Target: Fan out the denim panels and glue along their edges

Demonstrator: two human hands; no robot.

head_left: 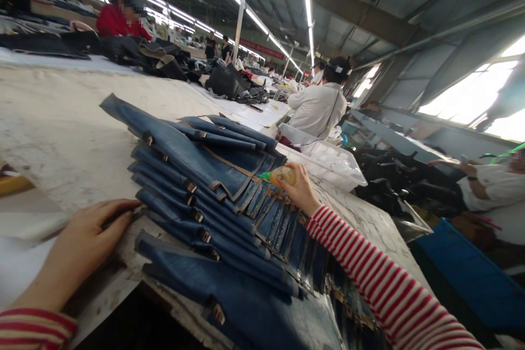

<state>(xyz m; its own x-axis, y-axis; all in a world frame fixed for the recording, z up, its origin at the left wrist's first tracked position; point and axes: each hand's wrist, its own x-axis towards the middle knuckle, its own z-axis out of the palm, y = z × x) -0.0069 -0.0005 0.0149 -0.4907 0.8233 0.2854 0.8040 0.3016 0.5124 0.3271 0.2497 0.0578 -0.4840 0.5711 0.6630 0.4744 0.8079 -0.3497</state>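
My right hand (301, 188) grips a yellowish squeeze bottle (283, 176) with a green nozzle. Its tip points left, at or just above a brown-edged strip on the blue leather-like pieces (238, 156). These pieces overlap in a fanned row across the table, and several carry small metal fittings (198, 216) along their left part. Shiny wet-looking streaks run over the narrow strips (279, 224) below the bottle. At the left, my left hand (96, 240) lies low over the tabletop with its fingers stretched toward the pieces' left ends; whether the fingertips touch them I cannot tell.
The pale, stained tabletop (61, 104) spreads to the left. Beyond the pieces stands a clear plastic bin (332, 161), near a person in a white top (322, 106). Dark material (164, 60) is heaped farther back. A blue crate (471, 273) is on the right, beside another person (488, 191).
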